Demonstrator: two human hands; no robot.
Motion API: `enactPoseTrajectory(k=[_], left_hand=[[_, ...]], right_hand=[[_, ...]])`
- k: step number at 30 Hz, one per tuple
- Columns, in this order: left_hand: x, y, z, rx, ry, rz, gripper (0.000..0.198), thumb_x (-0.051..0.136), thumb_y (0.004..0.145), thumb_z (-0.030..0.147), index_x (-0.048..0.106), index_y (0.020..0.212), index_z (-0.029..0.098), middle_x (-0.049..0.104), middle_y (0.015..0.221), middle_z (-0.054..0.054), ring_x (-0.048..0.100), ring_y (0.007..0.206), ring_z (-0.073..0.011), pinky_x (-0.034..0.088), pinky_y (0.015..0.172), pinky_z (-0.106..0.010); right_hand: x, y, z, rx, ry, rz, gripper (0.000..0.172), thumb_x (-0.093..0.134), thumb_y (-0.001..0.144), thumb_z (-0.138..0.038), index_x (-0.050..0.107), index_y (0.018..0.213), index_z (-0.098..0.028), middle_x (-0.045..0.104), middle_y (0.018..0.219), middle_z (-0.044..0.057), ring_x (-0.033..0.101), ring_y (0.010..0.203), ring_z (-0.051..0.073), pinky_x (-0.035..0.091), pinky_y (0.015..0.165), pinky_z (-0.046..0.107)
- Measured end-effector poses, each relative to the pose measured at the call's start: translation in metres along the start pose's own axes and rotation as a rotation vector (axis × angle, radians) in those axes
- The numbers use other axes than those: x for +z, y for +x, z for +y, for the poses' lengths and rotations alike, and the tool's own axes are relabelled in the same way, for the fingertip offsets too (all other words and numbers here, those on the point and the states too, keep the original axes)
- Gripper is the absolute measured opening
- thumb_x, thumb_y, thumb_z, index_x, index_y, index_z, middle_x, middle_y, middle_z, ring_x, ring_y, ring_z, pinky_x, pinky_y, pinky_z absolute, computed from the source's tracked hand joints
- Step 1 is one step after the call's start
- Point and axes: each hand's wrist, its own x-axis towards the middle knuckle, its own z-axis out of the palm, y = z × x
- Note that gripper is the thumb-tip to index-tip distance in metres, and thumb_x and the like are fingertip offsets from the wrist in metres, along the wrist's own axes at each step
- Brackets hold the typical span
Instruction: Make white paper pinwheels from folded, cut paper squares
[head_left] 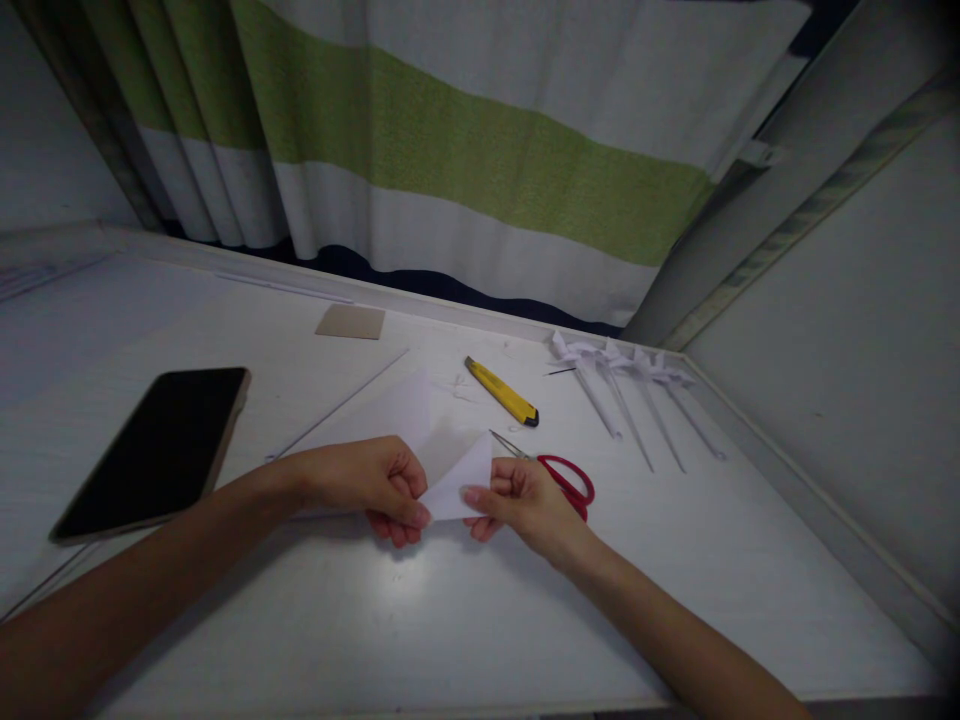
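A white sheet of paper [463,480], folded to a triangular shape, is held between my two hands just above the table. My left hand [394,492] pinches its left corner between thumb and curled fingers. On the right edge, my right hand [517,498] grips the paper with the thumb on top and fingers beneath. Red-handled scissors [574,480] lie right behind my right hand, their blades partly covered by it. Another pale sheet [382,410] lies flat behind my left hand, partly hidden by the hand and forearm.
A yellow box cutter [501,390] lies beyond the paper. Several paper pinwheel-like pieces on sticks [637,375] rest at the back right. A black tablet [157,450] lies left, near a thin white stick [341,403]. A brown card [351,322] sits near the curtain [450,130].
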Motion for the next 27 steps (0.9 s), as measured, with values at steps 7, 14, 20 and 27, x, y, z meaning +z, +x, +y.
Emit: enactPoseTrajectory(k=[7, 14, 20, 27], left_hand=[[0.001, -0.001, 0.001, -0.007, 0.021, -0.014, 0.024, 0.069, 0.058, 0.029, 0.052, 0.052, 0.015, 0.064, 0.054, 0.002, 0.057, 0.051, -0.0105, 0.043, 0.049, -0.02], [0.002, -0.003, 0.003, 0.02, 0.061, -0.038, 0.026, 0.069, 0.057, 0.032, 0.05, 0.052, 0.016, 0.062, 0.053, 0.003, 0.056, 0.051, -0.0106, 0.041, 0.05, -0.02], [0.005, -0.002, 0.009, 0.194, 0.179, -0.026, 0.027, 0.057, 0.069, 0.041, 0.055, 0.06, 0.015, 0.049, 0.052, 0.005, 0.044, 0.049, -0.0074, 0.033, 0.048, -0.018], [0.009, 0.009, 0.004, 0.309, 0.068, 0.128, 0.025, 0.057, 0.069, 0.038, 0.059, 0.076, 0.014, 0.055, 0.065, 0.002, 0.049, 0.058, -0.0088, 0.039, 0.055, -0.019]], right_hand=[[0.0, -0.001, -0.001, -0.005, -0.018, -0.016, 0.031, 0.068, 0.058, -0.036, 0.059, 0.073, -0.01, 0.062, 0.057, 0.001, 0.056, 0.043, 0.008, 0.047, 0.044, 0.018], [0.0, 0.0, -0.001, -0.011, -0.009, -0.021, 0.03, 0.07, 0.055, -0.034, 0.059, 0.072, -0.011, 0.062, 0.058, 0.0, 0.056, 0.042, 0.007, 0.047, 0.044, 0.018], [0.001, -0.001, 0.002, 0.005, -0.006, -0.067, 0.035, 0.072, 0.049, -0.037, 0.06, 0.07, -0.011, 0.061, 0.058, 0.0, 0.056, 0.043, 0.008, 0.047, 0.044, 0.019], [0.006, -0.003, 0.006, 0.06, -0.027, -0.09, 0.034, 0.071, 0.051, -0.036, 0.059, 0.071, -0.011, 0.059, 0.055, -0.002, 0.054, 0.041, 0.006, 0.044, 0.042, 0.018]])
